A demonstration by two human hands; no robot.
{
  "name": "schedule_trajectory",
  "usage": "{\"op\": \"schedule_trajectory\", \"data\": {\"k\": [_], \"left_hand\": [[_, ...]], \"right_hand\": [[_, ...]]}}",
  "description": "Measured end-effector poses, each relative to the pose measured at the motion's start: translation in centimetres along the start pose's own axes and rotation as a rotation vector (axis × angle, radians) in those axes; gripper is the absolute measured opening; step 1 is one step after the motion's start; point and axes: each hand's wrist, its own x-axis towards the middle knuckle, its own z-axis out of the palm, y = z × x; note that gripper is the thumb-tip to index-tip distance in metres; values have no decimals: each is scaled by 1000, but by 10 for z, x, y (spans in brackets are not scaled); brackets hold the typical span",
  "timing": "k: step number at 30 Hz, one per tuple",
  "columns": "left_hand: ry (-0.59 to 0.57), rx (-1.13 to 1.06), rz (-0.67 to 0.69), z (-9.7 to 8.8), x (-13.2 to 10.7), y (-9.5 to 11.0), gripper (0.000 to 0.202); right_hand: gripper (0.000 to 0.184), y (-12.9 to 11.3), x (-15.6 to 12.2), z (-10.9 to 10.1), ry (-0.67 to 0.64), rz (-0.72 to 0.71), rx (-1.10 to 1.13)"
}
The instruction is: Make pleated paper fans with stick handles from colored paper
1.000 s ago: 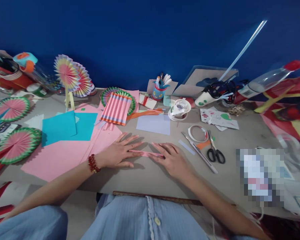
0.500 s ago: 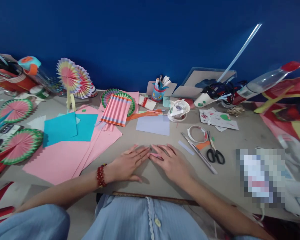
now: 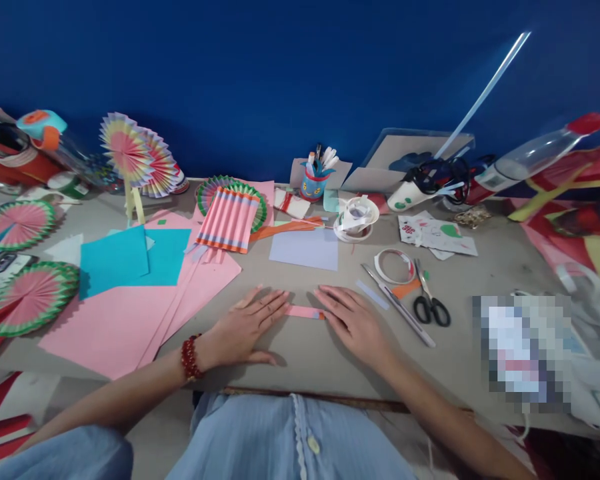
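Note:
A narrow folded pink paper strip [image 3: 305, 311] lies on the grey table [image 3: 300, 347] between my two hands. My left hand [image 3: 245, 325], with a red bead bracelet at the wrist, lies flat with its fingers stretched out, the fingertips pressing the strip's left end. My right hand [image 3: 353, 322] is also flat and spread, its fingers resting on the strip's right end. Neither hand grips anything.
Large pink sheets [image 3: 125, 320] and turquoise sheets [image 3: 130, 260] lie to the left, a lilac sheet [image 3: 305, 250] behind the hands. Scissors [image 3: 430, 303], a craft knife [image 3: 397, 305] and a tape ring [image 3: 394, 267] sit to the right. Pleated paper fans [image 3: 30, 293] and a pen cup [image 3: 314, 183] crowd the edges.
My hands came together over the strip half a second ago, then slid apart along it, so the middle of the strip now shows between them.

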Motion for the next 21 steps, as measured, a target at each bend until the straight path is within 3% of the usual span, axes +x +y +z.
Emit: {"op": "schedule_trajectory", "data": {"k": [8, 12, 21], "left_hand": [[-29, -9, 25, -1, 1, -3, 98], [-40, 3, 17, -2, 2, -3, 98], [-28, -13, 8, 1, 1, -3, 94]], "right_hand": [[55, -4, -7, 4, -14, -224, -138], [61, -11, -12, -2, 17, -212, -199], [45, -18, -8, 4, -134, -130, -249]]}}
